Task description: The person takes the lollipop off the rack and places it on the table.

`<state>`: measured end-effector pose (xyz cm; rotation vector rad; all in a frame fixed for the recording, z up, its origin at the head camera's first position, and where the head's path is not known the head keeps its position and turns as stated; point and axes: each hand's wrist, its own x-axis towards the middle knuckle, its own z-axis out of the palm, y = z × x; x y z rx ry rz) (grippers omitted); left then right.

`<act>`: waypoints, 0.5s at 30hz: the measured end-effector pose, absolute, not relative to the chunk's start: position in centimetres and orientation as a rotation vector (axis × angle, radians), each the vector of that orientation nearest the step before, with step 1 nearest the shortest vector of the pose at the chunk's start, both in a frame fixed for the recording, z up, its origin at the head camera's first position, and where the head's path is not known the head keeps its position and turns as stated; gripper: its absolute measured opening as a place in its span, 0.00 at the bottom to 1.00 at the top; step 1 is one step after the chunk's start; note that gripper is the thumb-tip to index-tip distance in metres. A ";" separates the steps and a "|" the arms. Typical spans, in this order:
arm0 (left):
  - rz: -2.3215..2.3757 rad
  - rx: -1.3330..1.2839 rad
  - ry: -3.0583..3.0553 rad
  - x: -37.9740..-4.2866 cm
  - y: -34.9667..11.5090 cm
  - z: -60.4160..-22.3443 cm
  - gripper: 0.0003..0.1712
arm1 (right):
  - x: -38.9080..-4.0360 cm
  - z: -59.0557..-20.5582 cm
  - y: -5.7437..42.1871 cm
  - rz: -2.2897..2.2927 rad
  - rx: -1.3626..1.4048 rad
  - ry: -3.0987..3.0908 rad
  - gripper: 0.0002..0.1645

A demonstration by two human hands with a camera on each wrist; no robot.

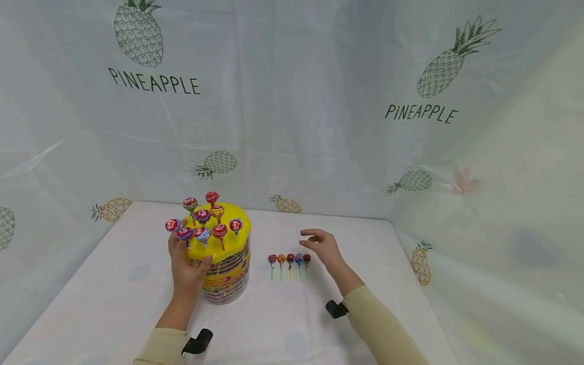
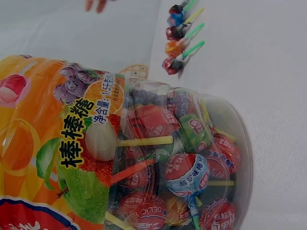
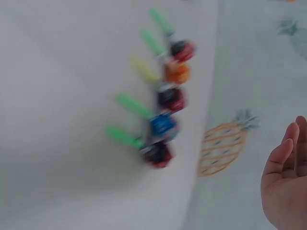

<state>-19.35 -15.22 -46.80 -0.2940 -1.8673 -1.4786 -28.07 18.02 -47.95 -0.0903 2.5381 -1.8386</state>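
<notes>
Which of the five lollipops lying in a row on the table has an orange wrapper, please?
The orange lollipop, second from the left in the head view; the others are one blue lollipop and three dark red lollipops.

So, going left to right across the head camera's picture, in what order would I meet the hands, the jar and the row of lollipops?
Left hand → jar → row of five lollipops → right hand.
</notes>
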 end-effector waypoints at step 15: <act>-1.477 -0.315 -1.862 -19.3 -15.3 -46.8 0.46 | -24.6 -39.6 12.2 -2.076 -0.509 2.262 0.15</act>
